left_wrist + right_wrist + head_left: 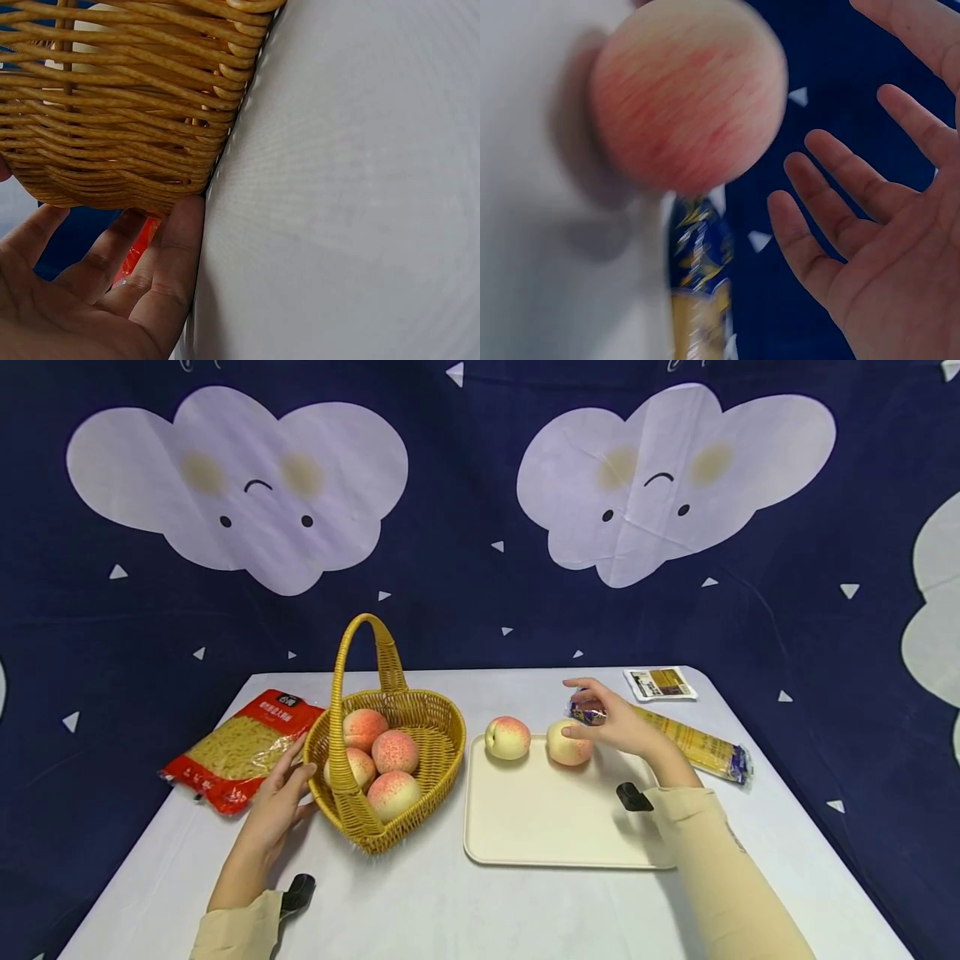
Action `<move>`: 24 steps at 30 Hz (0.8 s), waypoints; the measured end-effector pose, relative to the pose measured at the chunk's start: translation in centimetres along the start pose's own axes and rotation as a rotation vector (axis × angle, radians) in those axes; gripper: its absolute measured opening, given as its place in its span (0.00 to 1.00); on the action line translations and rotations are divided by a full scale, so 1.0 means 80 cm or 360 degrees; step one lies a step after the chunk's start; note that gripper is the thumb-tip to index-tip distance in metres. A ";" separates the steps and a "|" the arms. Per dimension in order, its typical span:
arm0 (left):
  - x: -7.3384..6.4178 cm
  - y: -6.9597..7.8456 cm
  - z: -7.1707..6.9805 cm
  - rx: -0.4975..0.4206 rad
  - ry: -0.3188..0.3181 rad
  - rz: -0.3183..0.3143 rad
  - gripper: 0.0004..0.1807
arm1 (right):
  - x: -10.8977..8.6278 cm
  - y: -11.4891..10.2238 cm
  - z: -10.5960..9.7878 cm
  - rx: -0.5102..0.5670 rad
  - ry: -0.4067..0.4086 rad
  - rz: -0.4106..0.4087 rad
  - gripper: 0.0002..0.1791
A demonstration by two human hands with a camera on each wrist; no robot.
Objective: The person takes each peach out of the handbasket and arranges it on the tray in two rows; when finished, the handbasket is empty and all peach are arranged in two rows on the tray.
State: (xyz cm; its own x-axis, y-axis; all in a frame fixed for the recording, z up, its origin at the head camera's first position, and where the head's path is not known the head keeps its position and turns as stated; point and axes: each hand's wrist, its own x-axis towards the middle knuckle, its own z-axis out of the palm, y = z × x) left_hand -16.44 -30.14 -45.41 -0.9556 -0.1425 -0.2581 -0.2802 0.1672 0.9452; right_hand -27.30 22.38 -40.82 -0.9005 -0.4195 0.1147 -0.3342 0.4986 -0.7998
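A yellow wicker basket (pixel 447 758) with a tall arched handle holds several pink-and-cream peaches (pixel 395 752). My left hand (pixel 276 806) rests against the basket's left side; in the left wrist view its extended fingers (pixel 178 259) touch the woven wall low down by the table. Two peaches sit along the back of a cream tray (pixel 555 827): a left one (pixel 507 738) and a right one (pixel 567 743). Over the right peach is my right hand (pixel 618 722), fingers spread. The right wrist view shows a gap between those fingers and the peach (pixel 690 94).
A red bag of pasta (pixel 243 747) lies left of the basket. Behind and right of the tray lies a long pack of yellow noodles (pixel 697 743), partly hidden by the right hand. A small white-and-brown packet (pixel 662 683) is at the table's back right, before a dark-blue cloud-patterned curtain (pixel 465 602).
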 end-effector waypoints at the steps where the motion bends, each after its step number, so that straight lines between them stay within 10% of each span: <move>1: 0.000 0.000 0.000 0.0003 0.0001 0.0001 0.37 | 0.003 -0.006 0.000 -0.0018 0.0014 -0.0014 0.43; 24: 0.000 0.000 -0.001 0.0000 -0.0009 0.0008 0.37 | 0.086 -0.128 0.065 -0.0131 -0.0334 -0.0196 0.42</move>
State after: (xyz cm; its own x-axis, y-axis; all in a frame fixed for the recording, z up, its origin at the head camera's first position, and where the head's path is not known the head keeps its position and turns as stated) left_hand -16.43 -30.24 -45.37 -0.9574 -0.1361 -0.2546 -0.2755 0.1677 0.9466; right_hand -28.60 10.46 -34.88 -0.7771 -0.6247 0.0768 -0.4670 0.4904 -0.7358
